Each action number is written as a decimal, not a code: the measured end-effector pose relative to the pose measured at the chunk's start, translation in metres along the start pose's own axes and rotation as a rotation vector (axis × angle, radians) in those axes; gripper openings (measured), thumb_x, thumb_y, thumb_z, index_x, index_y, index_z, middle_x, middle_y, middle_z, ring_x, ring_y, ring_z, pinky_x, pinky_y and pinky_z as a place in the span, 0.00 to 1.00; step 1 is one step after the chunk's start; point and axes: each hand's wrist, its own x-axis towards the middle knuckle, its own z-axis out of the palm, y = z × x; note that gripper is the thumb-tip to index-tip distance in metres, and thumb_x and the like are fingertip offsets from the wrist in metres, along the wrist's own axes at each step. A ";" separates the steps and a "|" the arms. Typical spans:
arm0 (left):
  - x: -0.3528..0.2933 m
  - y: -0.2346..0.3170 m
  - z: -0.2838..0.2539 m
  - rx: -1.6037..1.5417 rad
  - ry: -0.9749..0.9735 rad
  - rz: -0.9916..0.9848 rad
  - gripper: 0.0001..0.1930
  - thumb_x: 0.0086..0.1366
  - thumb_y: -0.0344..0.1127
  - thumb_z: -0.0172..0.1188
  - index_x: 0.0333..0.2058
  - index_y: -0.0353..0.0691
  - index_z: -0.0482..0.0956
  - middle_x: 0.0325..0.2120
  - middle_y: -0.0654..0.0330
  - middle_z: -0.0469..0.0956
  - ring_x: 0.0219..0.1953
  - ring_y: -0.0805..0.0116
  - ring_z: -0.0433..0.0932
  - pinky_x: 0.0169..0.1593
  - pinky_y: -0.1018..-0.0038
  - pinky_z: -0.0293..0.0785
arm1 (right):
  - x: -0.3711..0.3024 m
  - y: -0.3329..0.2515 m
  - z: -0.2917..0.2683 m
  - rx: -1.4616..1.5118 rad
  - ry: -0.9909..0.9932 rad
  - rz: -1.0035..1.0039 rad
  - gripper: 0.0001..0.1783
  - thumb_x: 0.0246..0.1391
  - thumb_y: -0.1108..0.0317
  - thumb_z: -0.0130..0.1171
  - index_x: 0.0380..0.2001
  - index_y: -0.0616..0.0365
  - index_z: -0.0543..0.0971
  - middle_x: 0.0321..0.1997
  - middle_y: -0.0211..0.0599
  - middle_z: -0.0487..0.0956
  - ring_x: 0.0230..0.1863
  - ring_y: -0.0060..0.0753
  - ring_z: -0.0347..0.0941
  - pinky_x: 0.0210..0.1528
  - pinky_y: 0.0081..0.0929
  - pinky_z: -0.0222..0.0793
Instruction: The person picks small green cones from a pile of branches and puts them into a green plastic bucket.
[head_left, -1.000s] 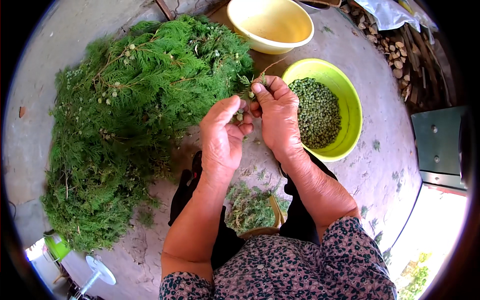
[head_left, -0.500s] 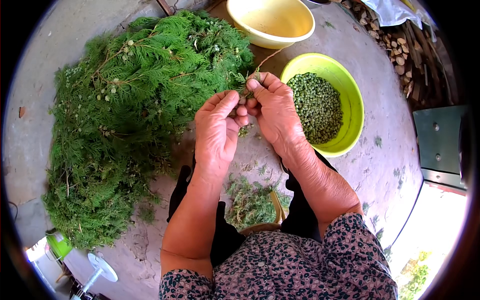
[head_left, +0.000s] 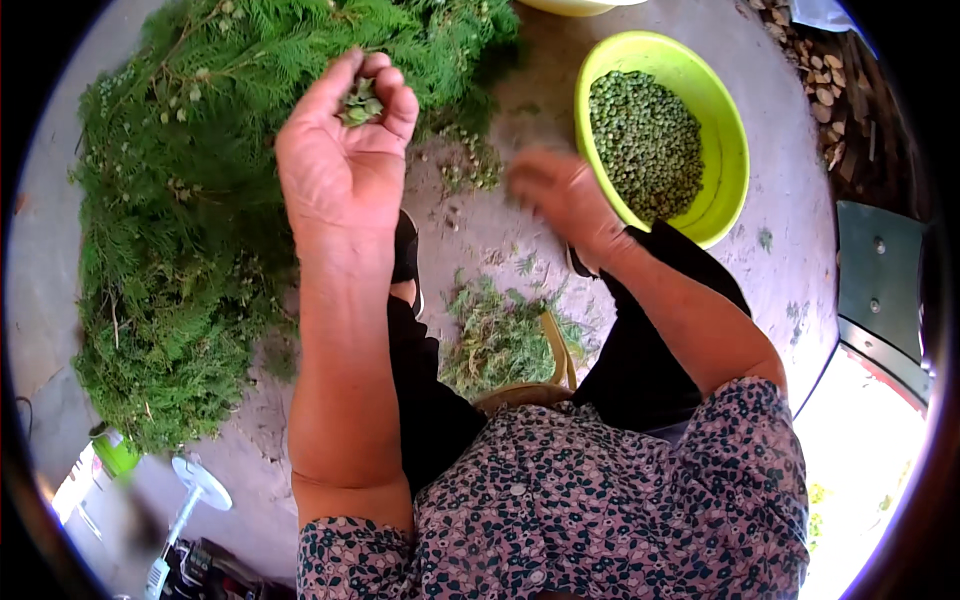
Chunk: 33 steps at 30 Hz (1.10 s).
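Note:
My left hand (head_left: 345,165) is raised over the near edge of the heap of green conifer branches (head_left: 190,240), palm up. Its fingers curl around a few small green seed cones (head_left: 361,102). My right hand (head_left: 568,198) is beside the left rim of the lime-green basin (head_left: 733,175). Motion smears its fingers, so I cannot make out whether anything is in them. Many small green cones (head_left: 648,145) fill the bottom of that basin.
Loose cones and bits lie on the floor (head_left: 470,165) between heap and basin. Sprig scraps (head_left: 500,335) are strewn between my legs. A pale yellow basin (head_left: 575,5) stands at the far edge, stacked firewood (head_left: 825,90) at far right, a white fan (head_left: 200,485) lower left.
My hands, together at a twig half a second ago, are now apart. The left has moved up and left with cones; the right has shifted slightly right and nearer. The twig no longer shows in them.

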 end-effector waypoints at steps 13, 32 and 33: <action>-0.005 0.038 -0.023 -0.180 -0.077 -0.114 0.09 0.62 0.25 0.42 0.37 0.23 0.66 0.22 0.59 0.63 0.18 0.73 0.63 0.16 0.81 0.65 | -0.036 0.245 0.134 -0.476 -0.148 0.144 0.14 0.40 0.72 0.56 0.36 0.51 0.72 0.32 0.41 0.71 0.38 0.49 0.68 0.37 0.40 0.66; -0.019 0.031 -0.019 -0.036 -0.031 -0.146 0.16 0.67 0.36 0.37 0.42 0.26 0.64 0.22 0.62 0.60 0.16 0.75 0.58 0.15 0.79 0.57 | -0.014 0.259 0.183 -0.623 -0.253 0.377 0.20 0.34 0.81 0.52 0.36 0.54 0.68 0.40 0.43 0.66 0.41 0.45 0.69 0.38 0.31 0.69; -0.018 0.030 -0.018 -0.032 -0.049 -0.160 0.16 0.67 0.36 0.37 0.42 0.26 0.64 0.22 0.62 0.60 0.16 0.74 0.58 0.16 0.79 0.58 | -0.011 0.257 0.187 -0.596 -0.204 0.405 0.20 0.34 0.82 0.52 0.36 0.55 0.68 0.40 0.43 0.66 0.41 0.45 0.69 0.38 0.31 0.69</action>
